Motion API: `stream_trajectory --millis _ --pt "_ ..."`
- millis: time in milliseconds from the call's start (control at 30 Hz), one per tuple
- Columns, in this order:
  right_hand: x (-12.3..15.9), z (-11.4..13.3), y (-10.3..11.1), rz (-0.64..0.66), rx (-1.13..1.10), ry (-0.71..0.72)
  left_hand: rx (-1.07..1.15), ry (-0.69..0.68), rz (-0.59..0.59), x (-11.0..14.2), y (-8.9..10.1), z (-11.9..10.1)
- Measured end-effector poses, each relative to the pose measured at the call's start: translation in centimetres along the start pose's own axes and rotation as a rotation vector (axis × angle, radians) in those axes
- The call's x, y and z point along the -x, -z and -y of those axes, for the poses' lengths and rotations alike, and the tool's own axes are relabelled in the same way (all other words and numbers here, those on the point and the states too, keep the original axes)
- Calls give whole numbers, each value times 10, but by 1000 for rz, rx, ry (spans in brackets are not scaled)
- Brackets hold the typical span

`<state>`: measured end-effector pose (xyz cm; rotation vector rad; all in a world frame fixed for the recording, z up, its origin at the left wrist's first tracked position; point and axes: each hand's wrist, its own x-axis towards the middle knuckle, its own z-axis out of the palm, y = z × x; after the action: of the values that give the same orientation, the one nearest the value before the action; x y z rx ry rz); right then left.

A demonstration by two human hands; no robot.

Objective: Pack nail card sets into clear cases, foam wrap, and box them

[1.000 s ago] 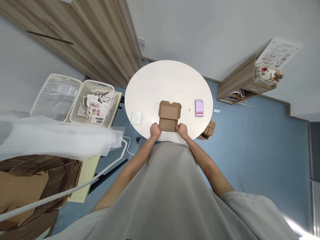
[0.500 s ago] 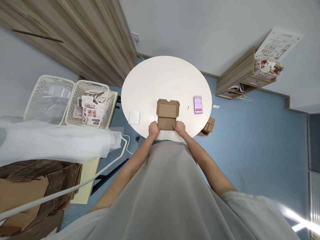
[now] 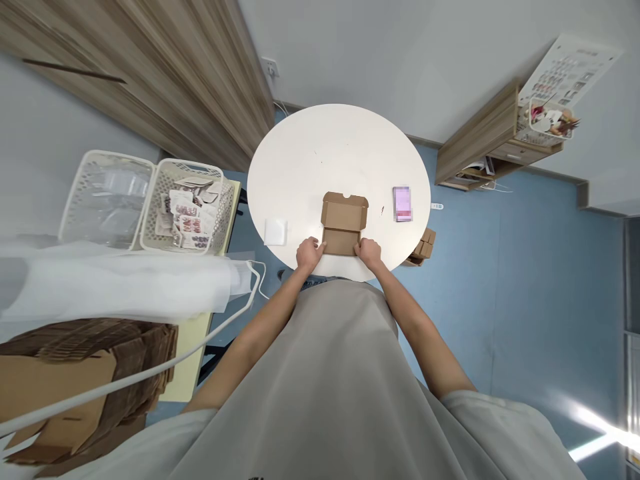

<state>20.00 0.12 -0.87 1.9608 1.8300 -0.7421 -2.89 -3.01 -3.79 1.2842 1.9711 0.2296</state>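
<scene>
A small brown cardboard box (image 3: 343, 224) with its lid flap open sits near the front edge of a round white table (image 3: 340, 153). My left hand (image 3: 309, 253) grips the box's near left corner, fingers curled. On the near right corner my right hand (image 3: 370, 252) does the same. Both hands press against the box's front part.
A pink phone (image 3: 402, 203) lies right of the box, a white square pad (image 3: 275, 231) left of it. Two white baskets (image 3: 150, 200) stand on a yellow side table at left. Flat cardboard (image 3: 75, 380) is stacked at lower left. Small boxes (image 3: 424, 244) sit on the floor.
My hands stay on the box's near corners; my left hand's fingers have shifted a little along the left side. The view has shifted slightly.
</scene>
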Motion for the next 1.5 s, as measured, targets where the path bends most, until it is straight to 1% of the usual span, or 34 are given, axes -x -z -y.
stream_trajectory --millis 67,133,200,233,300,400,500,600,700,800,867,933,1033,1167,1267,1333,1400,1500 --pt "5 -2 -1 -49 -6 -21 43 21 -110 -2 15 16" --pt "11 -4 -1 -95 -38 -48 52 84 -221 -7 34 36" --pt "19 -4 1 -123 -97 -76 46 173 -291 -15 53 58" --pt "23 -3 2 -135 -132 -91 43 221 -307 -20 62 68" --pt "31 -2 3 -162 -198 -122 35 289 -299 -29 76 84" --pt "41 3 3 -198 -282 -174 16 315 -254 -39 87 100" --pt "49 8 1 -227 -343 -222 -5 317 -211 -47 90 106" --pt "58 12 -3 -251 -369 -263 -31 311 -191 -53 92 107" --pt "65 15 -6 -261 -380 -284 -29 257 -235 -54 90 103" --pt "69 16 -5 -257 -392 -277 45 181 -268 -48 85 92" --pt "68 15 -1 -252 -393 -262 81 162 -256 -41 80 83" --pt "64 13 4 -249 -396 -228 100 137 -214 -32 77 75" --pt "58 10 15 -251 -448 -127 140 39 -166 -16 74 62" --pt "47 12 28 -239 -631 121 218 -117 -112 8 74 41" --pt "38 18 30 -193 -764 317 264 -232 -26 23 73 23" --pt "32 21 26 -148 -818 416 286 -294 34 29 69 12" --pt "27 20 20 -102 -851 459 308 -324 95 31 64 1" --pt "24 12 10 -43 -897 415 352 -324 181 29 53 -14"
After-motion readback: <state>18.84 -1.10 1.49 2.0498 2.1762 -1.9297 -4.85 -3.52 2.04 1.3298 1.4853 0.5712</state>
